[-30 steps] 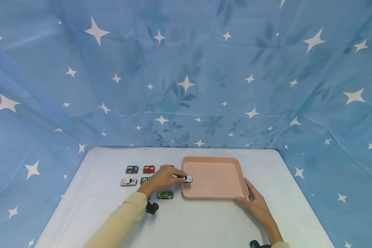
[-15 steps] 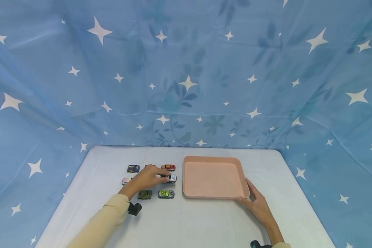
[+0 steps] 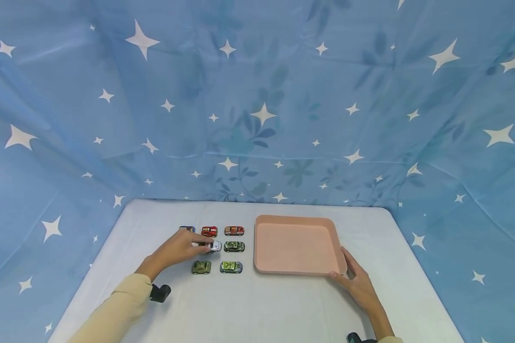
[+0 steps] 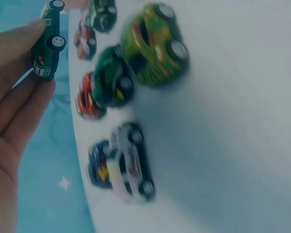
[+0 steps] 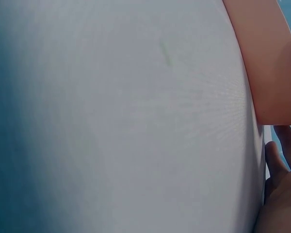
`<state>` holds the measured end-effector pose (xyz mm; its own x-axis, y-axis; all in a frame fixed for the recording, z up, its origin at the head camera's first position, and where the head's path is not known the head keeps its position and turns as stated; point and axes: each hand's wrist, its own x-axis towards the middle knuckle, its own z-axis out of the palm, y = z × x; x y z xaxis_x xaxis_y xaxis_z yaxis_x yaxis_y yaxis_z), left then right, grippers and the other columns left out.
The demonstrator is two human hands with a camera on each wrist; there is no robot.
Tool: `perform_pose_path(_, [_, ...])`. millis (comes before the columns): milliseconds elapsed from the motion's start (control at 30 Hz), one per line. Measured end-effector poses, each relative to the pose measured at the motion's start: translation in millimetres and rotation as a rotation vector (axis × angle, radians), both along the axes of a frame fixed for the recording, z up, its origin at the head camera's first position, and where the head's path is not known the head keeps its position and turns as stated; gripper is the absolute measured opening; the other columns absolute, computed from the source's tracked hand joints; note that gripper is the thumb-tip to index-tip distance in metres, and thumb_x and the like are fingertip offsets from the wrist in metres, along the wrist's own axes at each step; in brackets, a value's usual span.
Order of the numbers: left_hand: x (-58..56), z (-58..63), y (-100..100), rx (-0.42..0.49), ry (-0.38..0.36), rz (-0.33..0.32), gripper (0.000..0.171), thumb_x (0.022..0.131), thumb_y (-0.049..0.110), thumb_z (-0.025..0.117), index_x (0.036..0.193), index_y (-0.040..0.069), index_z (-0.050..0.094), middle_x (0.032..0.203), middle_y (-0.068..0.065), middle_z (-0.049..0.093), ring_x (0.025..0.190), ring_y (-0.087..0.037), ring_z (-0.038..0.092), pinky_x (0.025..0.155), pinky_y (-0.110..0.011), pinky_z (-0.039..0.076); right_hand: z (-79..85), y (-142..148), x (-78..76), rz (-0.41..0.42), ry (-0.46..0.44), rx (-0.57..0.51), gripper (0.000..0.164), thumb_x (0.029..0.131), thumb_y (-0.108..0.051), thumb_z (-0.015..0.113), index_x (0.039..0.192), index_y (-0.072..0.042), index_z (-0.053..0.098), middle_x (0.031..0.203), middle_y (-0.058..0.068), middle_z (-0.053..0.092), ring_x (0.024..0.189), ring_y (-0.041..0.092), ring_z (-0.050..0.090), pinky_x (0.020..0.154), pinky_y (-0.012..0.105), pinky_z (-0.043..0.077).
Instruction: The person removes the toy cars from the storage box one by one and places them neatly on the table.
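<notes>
My left hand (image 3: 176, 248) pinches a green-and-white toy car (image 4: 51, 43) between thumb and fingers, over the rows of toy cars. Just beyond the held car lies a red toy car (image 3: 209, 231), with a green camouflage car (image 3: 234, 246) to its right. In the left wrist view, a white toy car (image 4: 128, 167) and a green one (image 4: 111, 77) sit on the table; the hand hides both in the head view. My right hand (image 3: 359, 286) holds the near right corner of a peach-coloured tray (image 3: 300, 273), thumb at the front wall and fingers along the right side.
An orange car (image 3: 233, 231) and a partly covered blue car (image 3: 187, 229) stand in the back row. An olive car (image 3: 201, 267) and a yellow-green car (image 3: 231, 267) form the front row. A blue star-patterned cloth (image 3: 257, 143) rises behind the white table (image 3: 283, 309).
My left hand has carried the toy car leftward from the tray's left edge to over the car rows. The right hand has stayed at the tray's corner.
</notes>
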<state>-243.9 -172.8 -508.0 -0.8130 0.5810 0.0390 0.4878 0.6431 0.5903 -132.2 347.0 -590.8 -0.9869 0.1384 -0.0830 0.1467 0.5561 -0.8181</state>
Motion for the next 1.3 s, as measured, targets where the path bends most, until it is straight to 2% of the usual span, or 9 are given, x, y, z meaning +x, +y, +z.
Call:
perform_pose_path(233, [7.5,-3.7,-31.4,-0.012,-0.022,0.055,0.026,0.090,0.032,0.071,0.114,0.023,0.075,0.066,0.005,0.062,0.045,-0.003,0.022,0.044,-0.021,0.030,-0.2,-0.1,-0.7,0.003,-0.007,0.008,0.088,0.087,-0.043,0.071,0.157,-0.031,0.019,0.161,0.009,0.020,0.146,0.039,0.020,0.112,0.065,0.018])
perform_pose_path(433, [11.5,-9.0,-55.3,-0.034,-0.037,0.088,0.027,0.091,0.030,0.070,0.115,0.020,0.075,0.088,0.002,0.073,0.046,-0.003,0.021,0.045,-0.021,0.030,-0.3,2.4,-2.5,-0.006,-0.010,0.022,0.089,0.086,-0.044,0.071,0.157,-0.032,0.019,0.161,0.008,0.021,0.146,0.039,0.020,0.110,0.067,0.018])
perform_pose_path(533, [12.7,-12.0,-63.5,-0.035,-0.027,0.092,0.026,0.090,0.028,0.071,0.114,0.020,0.075,0.105,0.000,0.074,0.051,-0.002,0.040,0.050,-0.021,0.037,0.4,3.5,-1.3,-0.019,-0.029,0.024,0.089,0.086,-0.045,0.071,0.156,-0.033,0.019,0.161,0.008,0.021,0.146,0.038,0.019,0.110,0.068,0.017])
perform_pose_path(600, [13.3,-14.2,-67.7,-0.040,-0.010,0.085,0.026,0.090,0.028,0.071,0.114,0.019,0.075,0.113,-0.003,0.072,0.066,-0.004,0.056,0.057,-0.022,0.042,1.1,3.8,-0.1,-0.027,-0.035,0.023,0.089,0.086,-0.045,0.071,0.156,-0.033,0.019,0.161,0.007,0.022,0.146,0.038,0.019,0.110,0.069,0.016])
perform_pose_path(667, [13.9,-16.3,-71.1,-0.043,0.003,0.080,0.026,0.090,0.027,0.072,0.114,0.019,0.075,0.115,-0.007,0.071,0.075,-0.007,0.061,0.060,-0.024,0.043,2.2,3.6,0.8,-0.033,-0.039,0.023,0.089,0.086,-0.046,0.071,0.156,-0.033,0.019,0.161,0.008,0.022,0.147,0.038,0.018,0.109,0.069,0.015])
perform_pose_path(700, [14.3,-17.3,-72.7,-0.052,0.006,0.084,0.025,0.089,0.026,0.072,0.113,0.019,0.075,0.116,-0.007,0.070,0.079,-0.006,0.061,0.062,-0.023,0.043,2.5,3.3,1.0,-0.035,-0.039,0.025,0.089,0.086,-0.046,0.071,0.156,-0.033,0.019,0.160,0.008,0.022,0.146,0.038,0.018,0.109,0.070,0.015])
perform_pose_path(967, [19.5,-23.4,-81.9,-0.060,-0.002,0.075,0.025,0.088,0.020,0.073,0.113,0.014,0.076,0.110,-0.010,0.072,0.062,0.000,0.047,0.060,-0.022,0.041,0.8,1.9,-0.7,-0.032,-0.043,0.035,0.090,0.085,-0.047,0.071,0.157,-0.032,0.018,0.160,0.007,0.023,0.146,0.039,0.019,0.109,0.070,0.015])
perform_pose_path(1133, [21.9,-28.7,-85.7,-0.066,-0.038,0.076,0.025,0.089,0.018,0.072,0.113,0.012,0.075,0.102,-0.007,0.074,0.052,-0.002,0.035,0.052,-0.021,0.037,0.2,0.7,-2.4,-0.029,-0.048,0.023,0.090,0.085,-0.047,0.071,0.157,-0.032,0.019,0.160,0.008,0.023,0.146,0.039,0.018,0.108,0.071,0.014])
perform_pose_path(1300, [23.1,-35.5,-87.4,-0.083,-0.041,0.063,0.025,0.089,0.019,0.071,0.113,0.012,0.075,0.106,-0.006,0.073,0.064,0.001,0.047,0.059,-0.021,0.040,2.4,-1.6,-2.4,-0.021,-0.035,0.025,0.089,0.086,-0.045,0.071,0.157,-0.030,0.019,0.160,0.009,0.023,0.146,0.040,0.019,0.109,0.070,0.015])
